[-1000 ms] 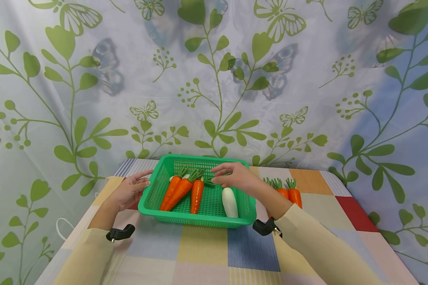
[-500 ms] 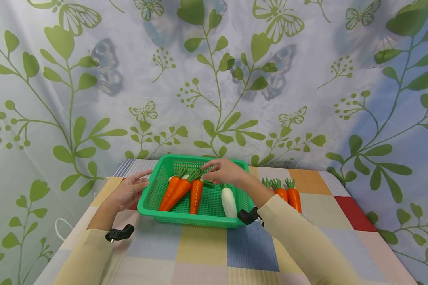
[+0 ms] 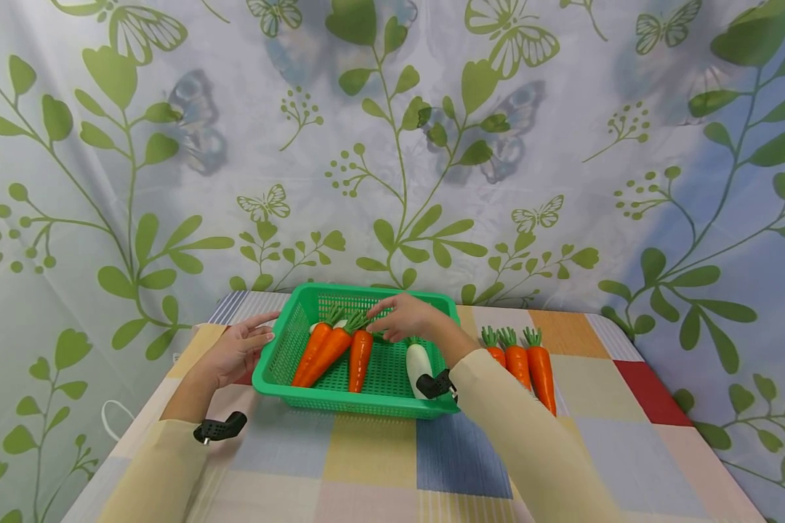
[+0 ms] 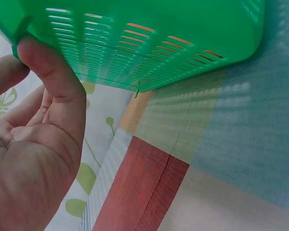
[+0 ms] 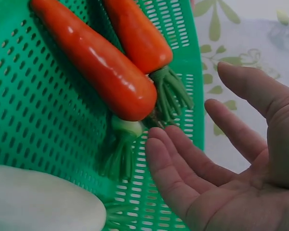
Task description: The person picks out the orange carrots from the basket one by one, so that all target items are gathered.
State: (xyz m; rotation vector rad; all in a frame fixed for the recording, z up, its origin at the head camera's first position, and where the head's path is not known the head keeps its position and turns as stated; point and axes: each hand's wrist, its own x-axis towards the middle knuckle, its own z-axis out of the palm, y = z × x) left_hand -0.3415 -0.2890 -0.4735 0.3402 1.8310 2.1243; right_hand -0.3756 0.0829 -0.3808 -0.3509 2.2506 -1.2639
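Left hand rests loose and open-fingered against the green basket's left wall, thumb pressed to the perforated plastic. Inside lie three glossy orange carrots, long axes running front to back, leafy tops pointing to the far rim, with a smooth white radish beside them. Right hand hovers spread open over those green tops, holding nothing; three more carrots lie on the checked cloth.

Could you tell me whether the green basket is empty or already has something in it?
It has things in it. The green basket holds three orange carrots and a white radish, all lying flat on its mesh floor.
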